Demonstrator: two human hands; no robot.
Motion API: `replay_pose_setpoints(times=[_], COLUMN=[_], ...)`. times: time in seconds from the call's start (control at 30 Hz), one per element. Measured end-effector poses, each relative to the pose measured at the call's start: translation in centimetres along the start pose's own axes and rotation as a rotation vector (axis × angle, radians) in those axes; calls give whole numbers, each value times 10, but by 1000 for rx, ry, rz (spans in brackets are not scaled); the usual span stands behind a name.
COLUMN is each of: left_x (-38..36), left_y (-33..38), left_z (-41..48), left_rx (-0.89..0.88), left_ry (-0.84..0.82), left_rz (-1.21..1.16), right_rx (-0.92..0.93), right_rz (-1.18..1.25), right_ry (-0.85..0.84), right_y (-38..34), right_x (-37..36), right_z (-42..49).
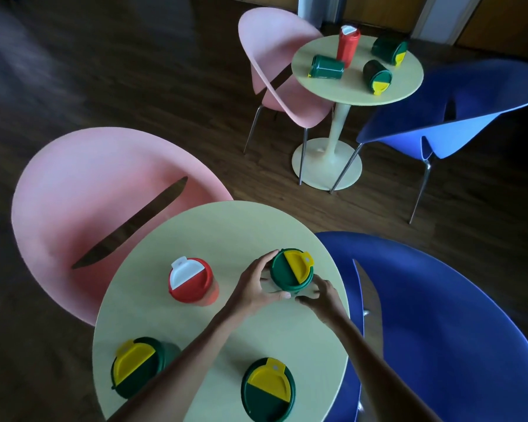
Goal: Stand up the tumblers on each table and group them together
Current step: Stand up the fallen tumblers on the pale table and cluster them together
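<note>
Both hands clasp upright green tumbler (291, 271) on near table (226, 233): left hand (256, 289) curled round its left side, right hand (320, 295) pinching its base.

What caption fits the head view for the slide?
Left hand and right hand grip an upright yellow-lidded green plastic tumbler at the near round pale table.

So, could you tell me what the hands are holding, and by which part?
The green tumbler: the left hand and right hand both hold it by its side wall.
</note>
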State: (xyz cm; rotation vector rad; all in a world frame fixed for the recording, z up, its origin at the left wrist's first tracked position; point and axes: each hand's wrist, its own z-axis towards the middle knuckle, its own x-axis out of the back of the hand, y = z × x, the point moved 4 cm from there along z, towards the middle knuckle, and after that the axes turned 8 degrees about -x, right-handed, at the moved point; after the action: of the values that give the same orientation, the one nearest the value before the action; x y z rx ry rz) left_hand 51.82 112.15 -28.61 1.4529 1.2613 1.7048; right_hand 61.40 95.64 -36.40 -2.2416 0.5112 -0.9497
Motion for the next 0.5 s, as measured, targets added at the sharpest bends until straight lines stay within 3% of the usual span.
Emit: replay_pose_setpoints(times=[0.23,0.4,0.5], left_x=[17,49,85], left_y=[1,25,23], left_z=[-32,-97,-139], left_rx=[138,24,-78], left_ry=[73,49,85], left_rz=[2,6,203], right_rx=[-90,-34,29], right_rz=[89,36,18], right_ry=[-17,-71,-52], right_y=[-1,-27,-48], right_x=[8,5,-5], right_z=[-53,-122,-163])
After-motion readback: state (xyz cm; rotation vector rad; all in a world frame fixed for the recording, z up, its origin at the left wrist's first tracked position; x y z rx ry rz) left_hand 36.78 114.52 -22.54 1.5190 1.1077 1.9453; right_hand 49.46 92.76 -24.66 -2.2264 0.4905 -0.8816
